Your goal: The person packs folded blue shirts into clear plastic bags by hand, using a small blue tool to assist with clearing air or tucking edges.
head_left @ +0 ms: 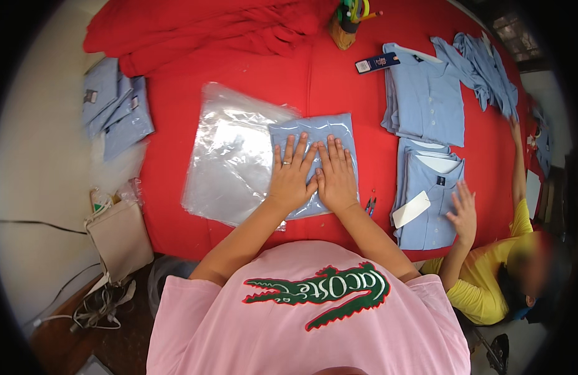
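Both my hands lie flat, fingers stretched out, on a folded light-blue shirt (343,127) in a clear plastic bag. My left hand (291,178) wears a ring and presses on the left part of the package. Beside it, thumbs close together, my right hand (336,173) rests on the right part. Under the package's left side spreads a stack of clear plastic bags (229,150), shiny with reflected light. A small pair of thread snips (371,204) lies just right of the package on the red cloth.
Two stacks of folded blue shirts, an upper (426,100) and a lower one (430,200), stand at the right. A person in yellow (483,281) reaches over there. Bagged shirts (123,112) lie far left, a pen holder (344,31) and bunched red cloth (207,31) at the back.
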Action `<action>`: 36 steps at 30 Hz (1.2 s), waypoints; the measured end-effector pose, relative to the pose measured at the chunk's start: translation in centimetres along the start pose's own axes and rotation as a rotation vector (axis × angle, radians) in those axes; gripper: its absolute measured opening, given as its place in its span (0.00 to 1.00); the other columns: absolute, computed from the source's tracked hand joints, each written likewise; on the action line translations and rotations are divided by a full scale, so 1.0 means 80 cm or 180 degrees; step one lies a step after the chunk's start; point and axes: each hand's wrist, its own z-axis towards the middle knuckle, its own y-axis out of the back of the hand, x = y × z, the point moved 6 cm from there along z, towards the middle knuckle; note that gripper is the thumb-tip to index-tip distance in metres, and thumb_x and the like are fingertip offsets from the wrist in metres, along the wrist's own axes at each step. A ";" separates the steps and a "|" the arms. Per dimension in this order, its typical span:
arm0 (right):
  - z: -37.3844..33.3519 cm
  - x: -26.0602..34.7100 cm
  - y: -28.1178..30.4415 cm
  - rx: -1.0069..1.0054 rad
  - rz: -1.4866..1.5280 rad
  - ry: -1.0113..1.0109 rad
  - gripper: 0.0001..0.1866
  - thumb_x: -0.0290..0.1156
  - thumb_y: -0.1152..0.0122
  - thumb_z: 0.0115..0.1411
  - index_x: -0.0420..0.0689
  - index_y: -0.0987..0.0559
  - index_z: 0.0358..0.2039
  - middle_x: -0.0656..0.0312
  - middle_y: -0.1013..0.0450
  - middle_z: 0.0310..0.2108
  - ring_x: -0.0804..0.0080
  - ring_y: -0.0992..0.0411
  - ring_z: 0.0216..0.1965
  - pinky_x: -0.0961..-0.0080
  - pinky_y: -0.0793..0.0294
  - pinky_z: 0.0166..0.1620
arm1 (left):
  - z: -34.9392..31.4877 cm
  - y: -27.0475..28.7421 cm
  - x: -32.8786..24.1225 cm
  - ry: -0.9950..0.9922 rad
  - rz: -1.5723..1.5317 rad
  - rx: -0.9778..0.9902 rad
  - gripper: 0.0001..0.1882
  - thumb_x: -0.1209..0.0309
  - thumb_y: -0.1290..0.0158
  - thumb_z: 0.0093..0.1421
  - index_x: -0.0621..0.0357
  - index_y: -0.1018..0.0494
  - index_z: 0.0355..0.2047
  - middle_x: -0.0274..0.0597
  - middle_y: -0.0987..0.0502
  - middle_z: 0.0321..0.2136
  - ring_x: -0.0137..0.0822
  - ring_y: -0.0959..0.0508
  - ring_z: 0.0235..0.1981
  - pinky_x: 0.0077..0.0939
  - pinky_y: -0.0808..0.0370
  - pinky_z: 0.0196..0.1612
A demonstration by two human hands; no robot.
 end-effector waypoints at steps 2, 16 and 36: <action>0.006 0.000 0.007 -0.0141 -0.0008 0.0070 0.36 0.38 0.47 0.74 0.43 0.41 0.79 0.45 0.50 0.81 0.46 0.52 0.81 0.47 0.54 0.80 | 0.005 0.004 0.002 -0.0046 0.0100 -0.0080 0.41 0.53 0.47 0.68 0.52 0.40 0.78 0.52 0.52 0.81 0.59 0.56 0.82 0.69 0.58 0.78; -0.141 0.022 0.049 0.0066 0.0455 0.0686 0.43 0.41 0.28 0.61 0.47 0.34 0.75 0.47 0.41 0.77 0.47 0.43 0.78 0.45 0.43 0.75 | -0.184 -0.008 0.030 0.3096 -0.4242 0.0403 0.20 0.67 0.42 0.71 0.69 0.29 0.56 0.45 0.19 0.41 0.37 0.14 0.39 0.28 0.16 0.42; -0.169 -0.046 0.349 -0.2400 0.0559 -0.0712 0.17 0.29 0.38 0.75 0.31 0.19 0.58 0.45 0.17 0.52 0.57 0.19 0.48 0.66 0.22 0.54 | -0.193 0.050 0.129 0.0681 0.0180 0.0518 0.47 0.38 0.49 0.71 0.36 0.53 0.82 0.48 0.64 0.83 0.59 0.65 0.83 0.72 0.64 0.79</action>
